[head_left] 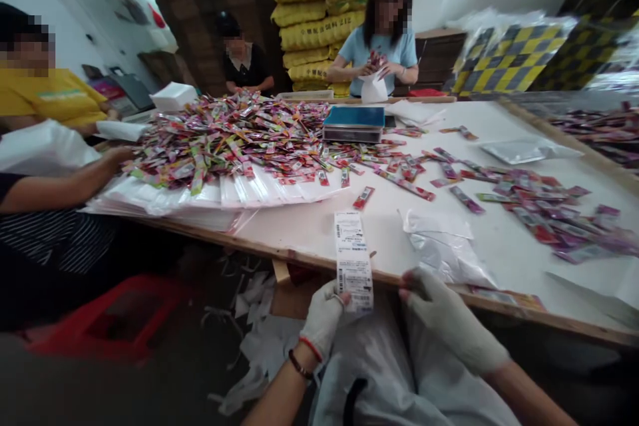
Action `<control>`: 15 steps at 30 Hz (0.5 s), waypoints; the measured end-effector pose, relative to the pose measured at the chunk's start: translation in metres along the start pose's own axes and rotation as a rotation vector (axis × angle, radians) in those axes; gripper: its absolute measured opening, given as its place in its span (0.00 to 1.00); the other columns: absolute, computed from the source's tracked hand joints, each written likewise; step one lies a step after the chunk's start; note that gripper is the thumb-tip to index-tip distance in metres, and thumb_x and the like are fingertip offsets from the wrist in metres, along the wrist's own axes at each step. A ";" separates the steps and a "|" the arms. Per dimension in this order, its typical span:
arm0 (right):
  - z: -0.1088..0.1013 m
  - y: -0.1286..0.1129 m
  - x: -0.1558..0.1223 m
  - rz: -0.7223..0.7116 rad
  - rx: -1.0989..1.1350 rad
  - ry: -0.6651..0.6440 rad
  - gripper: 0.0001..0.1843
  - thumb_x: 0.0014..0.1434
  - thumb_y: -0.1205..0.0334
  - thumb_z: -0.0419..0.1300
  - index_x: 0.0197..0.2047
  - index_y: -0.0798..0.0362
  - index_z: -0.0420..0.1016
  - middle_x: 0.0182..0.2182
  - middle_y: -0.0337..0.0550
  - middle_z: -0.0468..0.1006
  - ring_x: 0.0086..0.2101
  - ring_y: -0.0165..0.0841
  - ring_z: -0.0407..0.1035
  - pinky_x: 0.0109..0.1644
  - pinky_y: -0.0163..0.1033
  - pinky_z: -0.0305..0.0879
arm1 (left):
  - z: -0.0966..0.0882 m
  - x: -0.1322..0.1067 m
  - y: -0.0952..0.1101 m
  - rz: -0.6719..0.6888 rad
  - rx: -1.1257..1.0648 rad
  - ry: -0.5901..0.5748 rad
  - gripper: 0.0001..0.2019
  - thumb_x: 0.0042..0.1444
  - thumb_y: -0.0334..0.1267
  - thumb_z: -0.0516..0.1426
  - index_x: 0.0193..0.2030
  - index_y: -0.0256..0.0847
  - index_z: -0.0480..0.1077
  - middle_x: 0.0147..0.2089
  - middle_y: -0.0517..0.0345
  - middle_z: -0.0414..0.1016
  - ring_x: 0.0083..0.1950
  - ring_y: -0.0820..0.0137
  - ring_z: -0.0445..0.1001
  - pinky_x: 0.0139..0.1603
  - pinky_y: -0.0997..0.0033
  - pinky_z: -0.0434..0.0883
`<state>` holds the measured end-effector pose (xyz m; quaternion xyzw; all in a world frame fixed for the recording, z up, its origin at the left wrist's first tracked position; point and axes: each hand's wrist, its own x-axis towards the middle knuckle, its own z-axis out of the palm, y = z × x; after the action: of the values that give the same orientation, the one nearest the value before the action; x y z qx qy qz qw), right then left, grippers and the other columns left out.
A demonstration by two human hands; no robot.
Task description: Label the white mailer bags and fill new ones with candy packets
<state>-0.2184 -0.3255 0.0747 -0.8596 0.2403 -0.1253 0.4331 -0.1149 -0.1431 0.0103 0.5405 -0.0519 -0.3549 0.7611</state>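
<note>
Lower centre: left hand point(322, 319), gloved with fingertips bare, pinches the lower end of a printed label strip point(353, 246); the strip stretches upward over the table edge. Its small print is unreadable, and the thumb covers part of the lower end. Lower right of centre: right hand point(449, 323), also gloved, fingers loosely bent near the table edge; cannot tell whether it holds anything, the palm being turned away. Both forearms run out at the bottom of the frame. Pale fabric point(369, 373) fills the bottom centre.

Just beyond the right hand, a white pouch point(446, 246) lies on the table; contents hidden. Surface: white table point(309, 233) with a wooden rim. Loose sachets point(554, 213) spread at right, blurred toward the frame edge. Left of centre, a large sachet heap point(239, 136) partly covers flat clear bags point(269, 190). A blue-topped box point(354, 123) stands beside the heap.

Lower left: red stool point(114, 319), blurred, in shadow. At the left edge, a striped garment point(54, 236) is cut off. Upper centre: person in light blue point(372, 56), before stacked yellow sacks point(312, 33).
</note>
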 end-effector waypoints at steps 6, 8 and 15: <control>0.043 -0.025 0.035 0.086 0.349 -0.079 0.19 0.47 0.51 0.60 0.33 0.48 0.53 0.21 0.31 0.67 0.23 0.32 0.66 0.26 0.37 0.63 | 0.011 -0.019 0.047 -0.055 -0.079 -0.298 0.23 0.44 0.45 0.66 0.44 0.30 0.75 0.41 0.44 0.79 0.42 0.59 0.77 0.50 0.60 0.70; 0.043 -0.023 0.024 0.054 0.341 -0.115 0.16 0.50 0.53 0.58 0.35 0.48 0.54 0.20 0.30 0.65 0.22 0.31 0.65 0.24 0.35 0.62 | 0.016 -0.016 0.060 -0.045 -0.178 -0.249 0.21 0.48 0.46 0.64 0.45 0.31 0.75 0.41 0.45 0.79 0.43 0.59 0.76 0.51 0.59 0.70; 0.005 -0.038 0.000 -0.678 -0.352 0.269 0.12 0.57 0.67 0.55 0.45 0.50 0.71 0.47 0.49 0.72 0.46 0.40 0.66 0.47 0.45 0.65 | 0.058 -0.006 0.072 -0.257 -0.437 -0.154 0.13 0.47 0.34 0.61 0.41 0.30 0.73 0.32 0.50 0.77 0.32 0.67 0.75 0.44 0.64 0.72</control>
<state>-0.2047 -0.3028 0.1029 -0.9271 0.0153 -0.3294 0.1783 -0.1113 -0.1733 0.0978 0.3369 0.0373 -0.4916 0.8021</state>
